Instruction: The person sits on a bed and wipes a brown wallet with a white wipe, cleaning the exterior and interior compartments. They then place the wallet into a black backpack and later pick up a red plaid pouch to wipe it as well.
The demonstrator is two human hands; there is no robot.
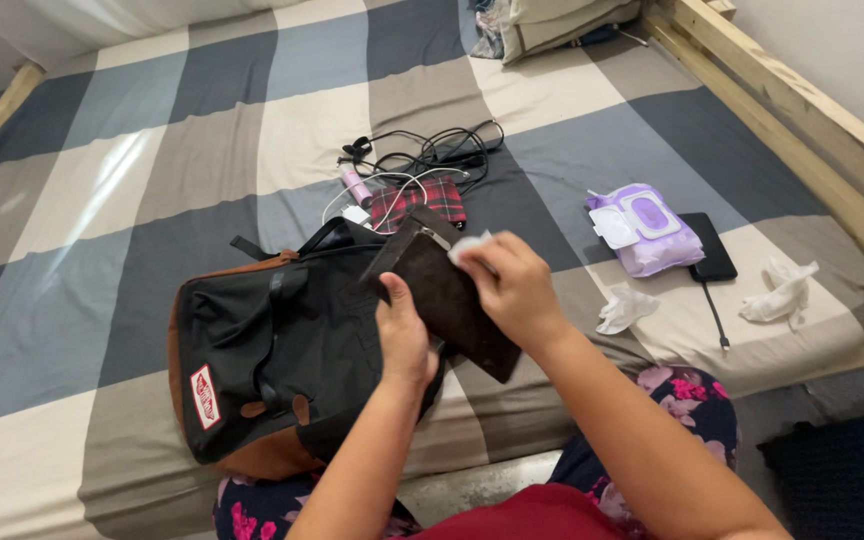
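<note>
My right hand (pixel 514 288) has its fingers curled and pressed together around a small white wipe (pixel 467 247), bunched at the fingertips and pushed flat against the upper end of a dark brown, suede-like flat wallet (pixel 447 295). The wipe sits at about ten o'clock from the knuckles, touching the wallet just under its top edge. My left hand (pixel 404 340) grips the same wallet from below at about seven o'clock, thumb laid along its near face and the other fingers wrapped behind it, out of sight. The wallet stands tilted, its top leaning toward eleven o'clock, held above the bed rather than lying on it.

Under and left of both hands, at nine o'clock, lies a black fabric backpack with rust-brown trim (pixel 262 360), its top open. It rests on a bedsheet of grey, blue and cream checks (pixel 102 200).

At twelve o'clock from the wallet are a red tartan pouch (pixel 417 200), a tangle of black and white cables (pixel 422 155) and a small pink tube (pixel 355 185). At two o'clock sits a lilac soft pack of wet wipes (pixel 647 232) with its lid up, overlapping a black flat device (pixel 712 248). Crumpled white wipes (pixel 624 308) lie at three o'clock.
</note>
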